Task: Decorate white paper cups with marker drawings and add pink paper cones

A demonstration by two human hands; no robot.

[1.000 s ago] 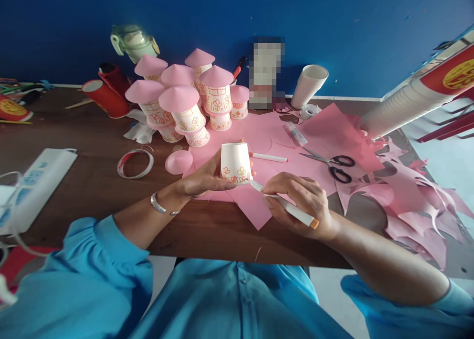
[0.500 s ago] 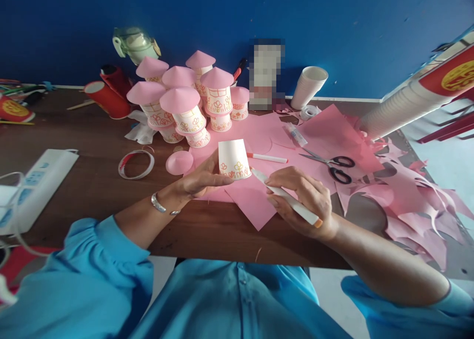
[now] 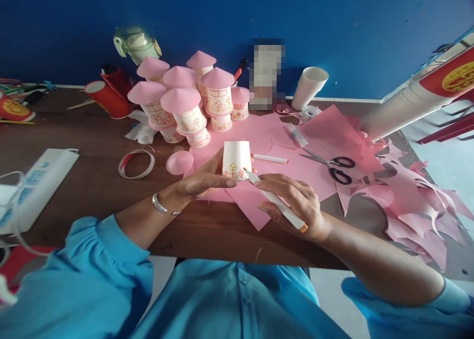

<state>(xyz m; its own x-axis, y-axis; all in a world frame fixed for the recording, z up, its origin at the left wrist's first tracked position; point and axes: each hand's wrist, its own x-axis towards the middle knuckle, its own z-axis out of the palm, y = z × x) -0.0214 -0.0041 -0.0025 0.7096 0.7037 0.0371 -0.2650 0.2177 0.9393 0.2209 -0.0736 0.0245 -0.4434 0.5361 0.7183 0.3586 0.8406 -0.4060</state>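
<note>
My left hand is closed around a white paper cup, held upside down above pink paper. Flowers in orange and yellow-green are drawn along the cup's lower rim. A thick white marker with an orange end is gripped in my right hand. Its tip meets the cup's drawn side near the rim, at the right. Behind the cup a thinner white marker with a red end lies on the pink paper. Several decorated cup towers with pink cone roofs stand just beyond.
Black-handled scissors and a glue tube lie on the paper. Pink offcuts spread at the right. A tape roll, a pink cone and a power strip are leftward. Stacked white cups stand near the wall.
My right hand has moved left, bringing the marker's tip onto the cup. The cup has shifted slightly right and turned in my left hand, so the yellow-green flower sits further left.
</note>
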